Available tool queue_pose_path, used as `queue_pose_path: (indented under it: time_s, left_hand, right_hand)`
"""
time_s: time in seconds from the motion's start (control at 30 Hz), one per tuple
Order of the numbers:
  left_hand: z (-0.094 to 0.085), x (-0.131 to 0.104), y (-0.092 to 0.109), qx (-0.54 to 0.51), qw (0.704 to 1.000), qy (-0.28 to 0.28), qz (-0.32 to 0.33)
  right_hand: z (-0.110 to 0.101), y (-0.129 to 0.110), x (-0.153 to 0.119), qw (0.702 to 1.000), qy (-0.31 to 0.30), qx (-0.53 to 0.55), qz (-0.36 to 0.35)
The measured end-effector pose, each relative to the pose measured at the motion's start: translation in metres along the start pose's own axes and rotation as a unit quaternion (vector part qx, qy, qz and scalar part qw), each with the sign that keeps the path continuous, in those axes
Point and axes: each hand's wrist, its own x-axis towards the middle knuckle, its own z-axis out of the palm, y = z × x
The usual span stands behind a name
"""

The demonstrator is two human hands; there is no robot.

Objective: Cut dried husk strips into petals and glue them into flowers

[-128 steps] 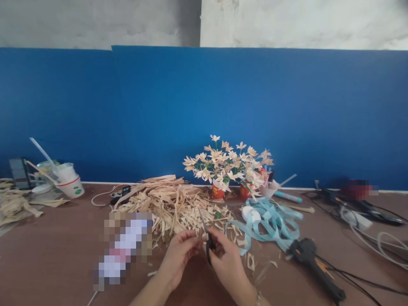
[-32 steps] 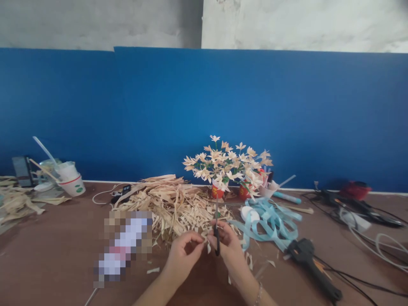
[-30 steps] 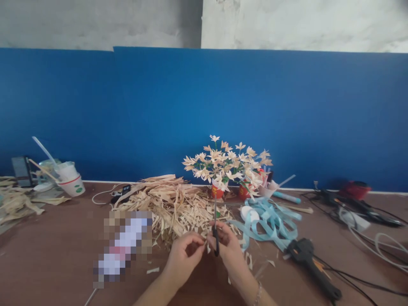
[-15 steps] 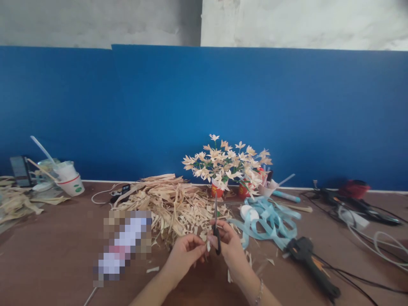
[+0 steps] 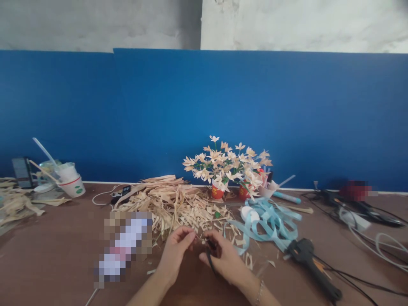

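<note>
Dark-handled scissors (image 5: 210,255) are in my right hand (image 5: 225,257), whose fingers curl round the handles; the blades are hard to make out. My left hand (image 5: 178,250) is closed in a pinch just to the left of it, and what lies between its fingertips is too small to name. Behind both hands spreads a heap of dried, pale husk strips (image 5: 168,204). Pale flowers (image 5: 229,163) on green stems stand in red pots (image 5: 217,191) beyond the heap.
Light blue ribbon (image 5: 270,221) lies right of my hands, with a black glue gun (image 5: 314,267) and cables beside it. A blurred-out object (image 5: 124,246) is at left. Farther left stand a white cup (image 5: 72,186) and more husks (image 5: 19,204).
The scissors have swung down from upright to a lower tilt in my right hand. My left hand has moved slightly up and left, away from the scissors' handles.
</note>
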Motion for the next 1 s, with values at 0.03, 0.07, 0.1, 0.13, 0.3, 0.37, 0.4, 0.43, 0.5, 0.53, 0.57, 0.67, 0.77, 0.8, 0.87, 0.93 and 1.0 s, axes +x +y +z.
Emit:
queue_pose_path:
  time_s: [0.03, 0.07, 0.1, 0.13, 0.3, 0.37, 0.4, 0.43, 0.5, 0.53, 0.57, 0.67, 0.77, 0.8, 0.87, 0.93, 1.0]
  left_hand:
    - [-0.001, 0.0, 0.0, 0.004, 1.0, -0.003, 0.002]
    - [-0.001, 0.0, 0.001, 0.011, 1.0, -0.007, 0.003]
    - [-0.001, 0.0, 0.001, 0.019, 1.0, -0.011, 0.005]
    - [-0.001, -0.001, 0.002, 0.027, 1.0, -0.016, 0.005]
    - [-0.001, -0.001, 0.002, 0.039, 0.999, -0.038, -0.004]
    - [-0.002, -0.001, 0.001, 0.029, 0.999, -0.039, -0.009]
    - [-0.002, -0.001, 0.001, 0.025, 0.999, -0.037, -0.01]
    - [-0.003, -0.001, 0.001, 0.022, 0.999, -0.036, -0.009]
    - [-0.003, -0.001, 0.002, 0.022, 0.999, -0.038, -0.003]
    - [-0.003, -0.001, 0.002, 0.023, 0.999, -0.041, 0.0]
    - [-0.003, -0.001, 0.003, 0.024, 0.999, -0.043, 0.001]
    - [-0.003, -0.002, 0.004, 0.024, 0.999, -0.042, -0.002]
    - [-0.004, -0.001, 0.004, 0.019, 0.999, -0.04, -0.005]
    - [-0.004, -0.001, 0.004, 0.016, 0.999, -0.041, -0.005]
    - [-0.004, -0.001, 0.004, 0.011, 0.999, -0.043, -0.007]
    - [-0.004, -0.001, 0.005, 0.008, 0.999, -0.042, -0.007]
    - [-0.004, -0.001, 0.005, 0.011, 0.999, -0.036, -0.006]
  right_hand:
    - [0.0, -0.001, -0.001, 1.0, -0.014, -0.026, 0.0]
    - [0.0, -0.003, -0.003, 0.999, -0.022, -0.049, -0.001]
    - [0.0, -0.005, -0.003, 0.997, -0.024, -0.069, -0.003]
    - [0.0, -0.007, -0.004, 0.996, -0.022, -0.085, -0.006]
    - [-0.003, -0.013, -0.004, 0.988, -0.014, -0.153, -0.026]
    - [-0.004, -0.014, -0.005, 0.985, -0.012, -0.171, -0.035]
    - [-0.004, -0.015, -0.005, 0.984, -0.012, -0.176, -0.038]
    - [-0.004, -0.016, -0.005, 0.983, -0.012, -0.18, -0.041]
    - [-0.004, -0.016, -0.006, 0.981, -0.011, -0.187, -0.046]
    - [-0.004, -0.017, -0.006, 0.98, -0.012, -0.191, -0.048]
    - [-0.004, -0.017, -0.005, 0.979, -0.013, -0.195, -0.051]
    - [-0.005, -0.017, -0.005, 0.977, -0.014, -0.205, -0.058]
    - [-0.006, -0.017, -0.006, 0.974, -0.013, -0.216, -0.067]
    - [-0.006, -0.017, -0.006, 0.973, -0.013, -0.221, -0.071]
    - [-0.006, -0.016, -0.006, 0.97, -0.013, -0.231, -0.078]
    - [-0.005, -0.017, -0.005, 0.967, -0.014, -0.241, -0.08]
    - [-0.005, -0.017, -0.005, 0.966, -0.016, -0.246, -0.081]
